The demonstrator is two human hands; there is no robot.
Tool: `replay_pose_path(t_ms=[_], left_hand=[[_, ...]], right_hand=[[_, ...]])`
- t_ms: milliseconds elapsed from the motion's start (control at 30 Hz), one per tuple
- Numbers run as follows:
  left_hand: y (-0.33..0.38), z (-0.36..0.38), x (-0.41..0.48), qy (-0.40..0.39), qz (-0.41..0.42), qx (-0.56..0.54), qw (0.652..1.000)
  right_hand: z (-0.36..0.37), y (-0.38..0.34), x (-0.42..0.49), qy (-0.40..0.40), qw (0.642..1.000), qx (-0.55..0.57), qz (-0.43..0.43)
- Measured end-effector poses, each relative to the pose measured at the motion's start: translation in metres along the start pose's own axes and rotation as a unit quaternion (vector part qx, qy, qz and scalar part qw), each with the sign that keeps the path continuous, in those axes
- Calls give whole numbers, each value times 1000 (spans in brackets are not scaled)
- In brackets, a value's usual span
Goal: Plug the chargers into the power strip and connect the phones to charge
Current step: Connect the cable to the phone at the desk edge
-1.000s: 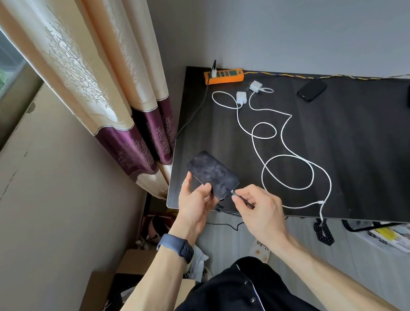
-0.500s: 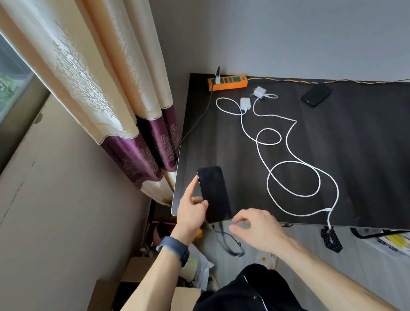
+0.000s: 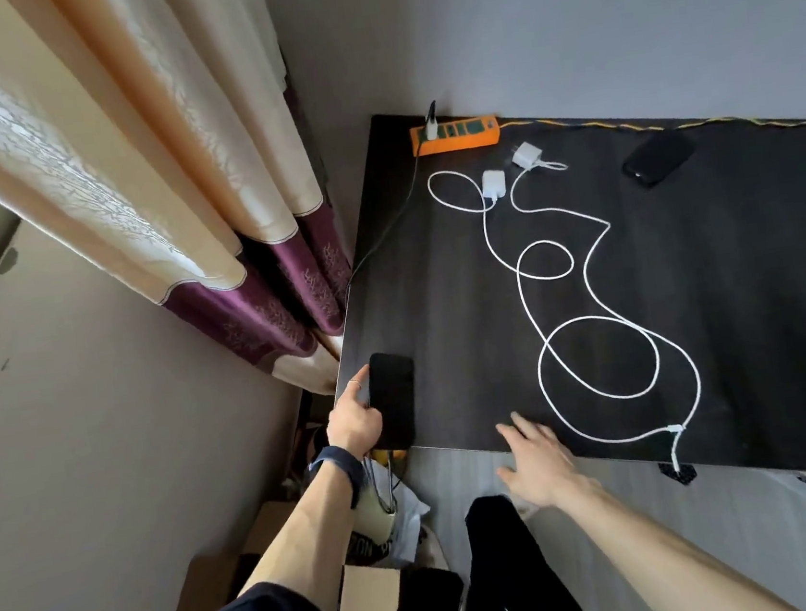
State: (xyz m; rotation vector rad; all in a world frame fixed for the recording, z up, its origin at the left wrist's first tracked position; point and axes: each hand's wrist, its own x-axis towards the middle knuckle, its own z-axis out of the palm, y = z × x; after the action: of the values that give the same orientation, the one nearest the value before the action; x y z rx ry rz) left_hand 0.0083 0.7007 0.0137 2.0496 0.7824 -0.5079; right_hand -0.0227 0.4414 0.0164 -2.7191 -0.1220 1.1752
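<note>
One phone (image 3: 394,396) in left hand (image 3: 354,424)

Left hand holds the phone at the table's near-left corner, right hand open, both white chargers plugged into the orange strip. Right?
Wrong on the chargers. The head view shows one white charger and the other white charger lying on the table beside the orange strip, unplugged. The left hand holds the phone at the near-left corner; the right hand is open.
</note>
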Motion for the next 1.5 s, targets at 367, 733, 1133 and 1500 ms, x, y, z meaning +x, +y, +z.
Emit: replay_pose_path(t_ms=[367, 733, 1133, 1500], left_hand=[[17, 25, 32, 65, 5, 50, 997], [18, 47, 12, 36, 39, 243, 969], [6, 42, 12, 30, 63, 256, 964], [13, 37, 4, 1, 87, 325, 942]], right_hand=[[2, 19, 23, -60, 998, -14, -17], [-6, 22, 25, -83, 996, -9, -15], [-6, 21, 21, -76, 997, 0, -17], [-8, 19, 22, -78, 997, -12, -8]])
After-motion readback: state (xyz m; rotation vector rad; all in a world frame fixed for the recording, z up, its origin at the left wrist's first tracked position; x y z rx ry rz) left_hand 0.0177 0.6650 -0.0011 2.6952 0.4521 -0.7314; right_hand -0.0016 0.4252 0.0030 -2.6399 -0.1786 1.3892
